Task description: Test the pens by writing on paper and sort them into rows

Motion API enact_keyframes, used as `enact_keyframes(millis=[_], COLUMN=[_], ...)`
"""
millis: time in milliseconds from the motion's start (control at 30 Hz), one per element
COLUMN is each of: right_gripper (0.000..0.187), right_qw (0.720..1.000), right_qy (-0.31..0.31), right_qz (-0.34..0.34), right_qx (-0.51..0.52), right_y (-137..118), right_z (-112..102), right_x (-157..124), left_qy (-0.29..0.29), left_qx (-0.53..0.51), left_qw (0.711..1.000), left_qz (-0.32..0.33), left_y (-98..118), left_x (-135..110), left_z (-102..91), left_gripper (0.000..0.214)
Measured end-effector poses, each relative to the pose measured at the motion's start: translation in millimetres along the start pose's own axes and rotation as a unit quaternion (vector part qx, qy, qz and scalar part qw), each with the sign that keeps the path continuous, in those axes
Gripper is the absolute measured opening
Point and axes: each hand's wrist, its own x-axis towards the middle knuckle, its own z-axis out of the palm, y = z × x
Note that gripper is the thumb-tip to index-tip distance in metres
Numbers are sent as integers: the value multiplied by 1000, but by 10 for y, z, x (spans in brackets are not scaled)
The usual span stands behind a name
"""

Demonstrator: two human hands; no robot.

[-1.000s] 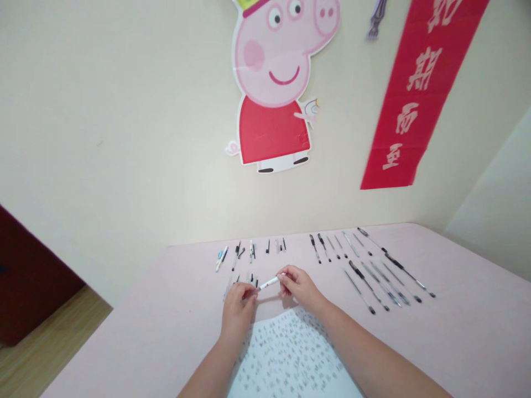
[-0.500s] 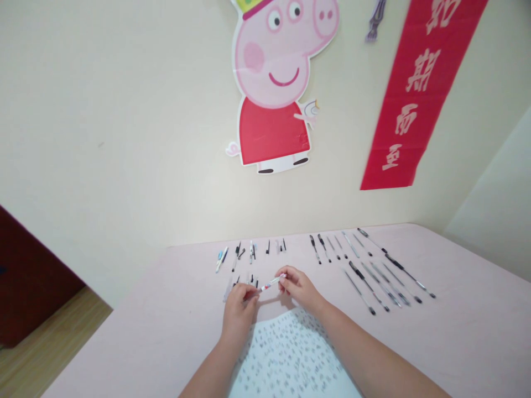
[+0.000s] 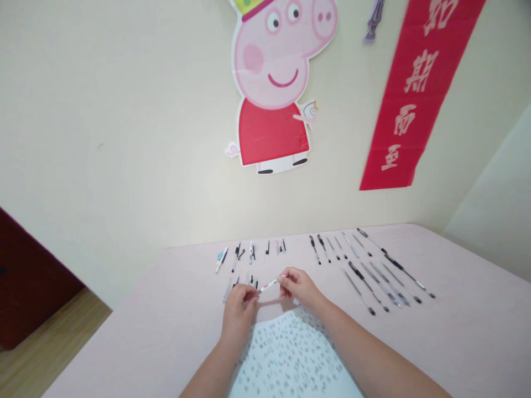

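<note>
Between my hands is a slim white pen (image 3: 269, 286) with small red and dark markings, tilted up toward the right. My left hand (image 3: 240, 309) grips its lower left end, fingers closed. At the upper right end, my right hand (image 3: 302, 288) pinches it between thumb and fingers, which cover that tip. Just behind my left hand lie several small pen parts (image 3: 251, 281), partly hidden by it. Below both hands a white sheet (image 3: 294, 354) covered in small dark marks reaches under my forearms.
Several pens (image 3: 381, 284) and more pens (image 3: 318, 249) lie in rows at the right. Pen parts in small groups (image 3: 236, 257) line the back left of the pink-covered table (image 3: 157, 342). The wall (image 3: 166, 138) rises directly behind the table.
The pen seems turned a little about its length, so different markings show. My right hand has shifted very slightly; my left hand stays in place.
</note>
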Motion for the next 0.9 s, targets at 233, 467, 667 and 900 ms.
enact_keyframes(millis=[233,467,667,900], right_gripper=[38,36,45,42], right_qw=[999,999,998,998], right_qy=[-2,-6,21,-15], right_qz=[-42,-50,-29,-55], right_qx=[7,-17,-42,-4], right_y=[-26,-49,-26,-47], right_z=[25,40,23,25], right_x=[-18,-34,-10,-24], left_qy=[-6,0,-8,3], left_qx=[-2,-11,-9,-18], left_qw=[1000,1000,1000,1000], left_qz=[-7,-9,3,-10], left_y=[18,57,70,9], left_x=[-2,4,5,4], left_z=[2,-8,-13,18], left_gripper=[11,11,10,10])
